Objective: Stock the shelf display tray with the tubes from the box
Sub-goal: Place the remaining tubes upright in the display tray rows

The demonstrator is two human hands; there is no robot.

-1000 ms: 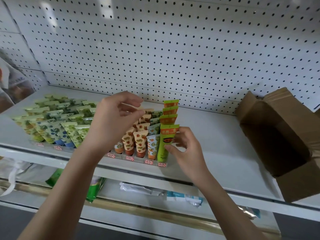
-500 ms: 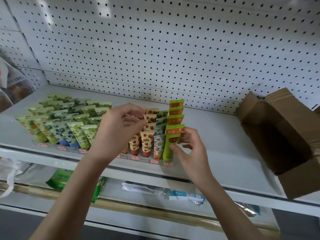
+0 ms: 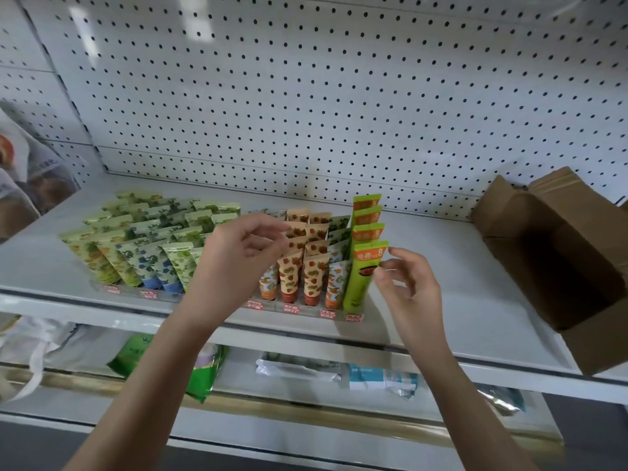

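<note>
Four green tubes each show a white 8

A clear display tray with red labels along its front rim holds upright rows. Leaf-printed green tubes lean back in its left half, fruit-printed peach tubes fill its middle, and taller lime-green tubes stand at its right end. Well right of the tray, a brown cardboard box lies open.

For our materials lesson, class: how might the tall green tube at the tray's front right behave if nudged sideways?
The green tube probably tips easily: tall, slim, upright at the end of the display tray, no neighbour on its outer side. Its flat crimped top likely flexes when pinched.
</note>
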